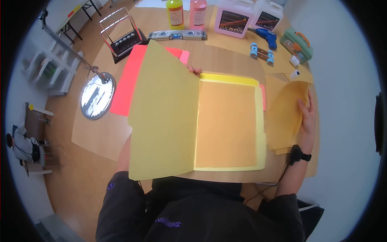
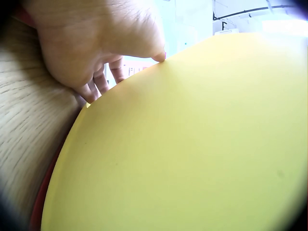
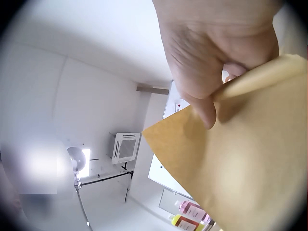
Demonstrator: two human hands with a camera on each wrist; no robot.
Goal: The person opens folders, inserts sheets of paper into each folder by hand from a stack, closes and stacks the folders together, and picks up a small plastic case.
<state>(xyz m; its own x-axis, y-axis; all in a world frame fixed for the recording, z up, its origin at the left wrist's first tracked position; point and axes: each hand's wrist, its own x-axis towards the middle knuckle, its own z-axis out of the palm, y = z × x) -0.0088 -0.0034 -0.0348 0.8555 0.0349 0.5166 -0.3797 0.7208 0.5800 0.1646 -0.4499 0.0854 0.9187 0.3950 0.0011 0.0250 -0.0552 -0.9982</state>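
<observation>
A yellow folder (image 1: 165,109) lies spread in the middle of the table, its left cover raised, with an orange-tan sheet (image 1: 226,125) on the inside right. My left hand (image 1: 194,71) is mostly hidden behind the raised cover in the head view; in the left wrist view the hand (image 2: 101,43) holds the cover's edge between thumb and fingers. At the right, my right hand (image 1: 308,115) grips the edge of a brown paper piece (image 1: 286,109), lifted and bent. The right wrist view shows the thumb of that hand (image 3: 216,53) pressed on the brown paper (image 3: 250,154).
Red sheets (image 1: 125,88) lie under and left of the folder. Behind stand a Newton's cradle (image 1: 125,42), a level (image 1: 177,35), two bottles, two jugs (image 1: 233,18), a blue drill (image 1: 267,37), a small wheeled truck (image 1: 262,54) and a green case (image 1: 296,44). Further brown papers lie at the right.
</observation>
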